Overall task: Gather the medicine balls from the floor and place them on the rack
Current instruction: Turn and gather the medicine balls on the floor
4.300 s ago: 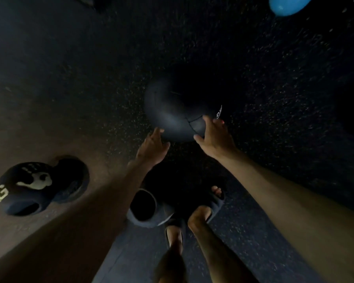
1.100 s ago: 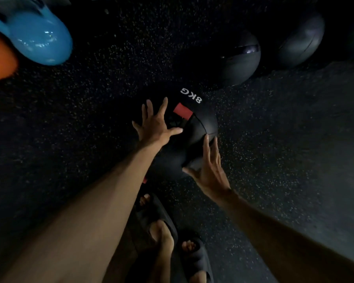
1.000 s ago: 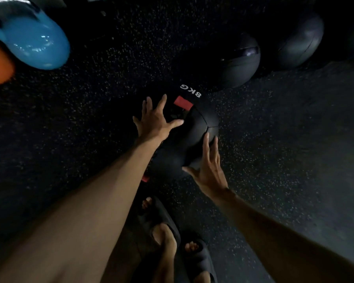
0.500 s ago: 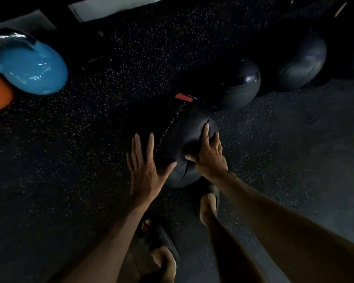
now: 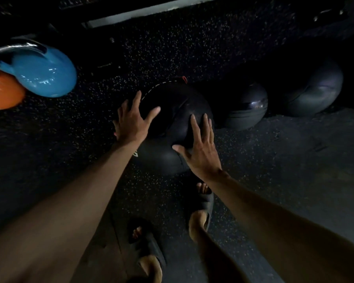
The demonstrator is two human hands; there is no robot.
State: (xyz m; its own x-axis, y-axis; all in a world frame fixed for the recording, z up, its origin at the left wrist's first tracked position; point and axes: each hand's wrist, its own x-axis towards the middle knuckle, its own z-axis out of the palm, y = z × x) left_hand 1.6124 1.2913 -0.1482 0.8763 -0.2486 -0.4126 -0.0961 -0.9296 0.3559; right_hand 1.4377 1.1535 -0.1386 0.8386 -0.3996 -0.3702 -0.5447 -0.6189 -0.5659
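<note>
- Dark speckled rubber floor (image 5: pixel 192 48), dimly lit; a pale strip (image 5: pixel 151 12) runs along its far edge
- Medicine balls, three in view, all black: the nearest ball (image 5: pixel 172 123) lies on the floor at centre; a second ball (image 5: pixel 245 111) lies just beside it on the right; a third ball (image 5: pixel 315 92) lies further right, apart from the second
- Glossy rounded weights, two, at the far left: one blue (image 5: pixel 45 74), one orange (image 5: pixel 2 90), touching each other and well apart from the balls
- Left hand (image 5: pixel 133 121), fingers spread wide, palm laid on the upper left of the nearest ball; nothing gripped
- Right hand (image 5: pixel 200 148), fingers extended and open, palm laid on the ball's right side; nothing gripped
- Feet, two, in dark slides (image 5: pixel 202 201), standing just behind the nearest ball
- Open floor lies to the left of the nearest ball and in the right foreground; the right flank is closed by the second ball
</note>
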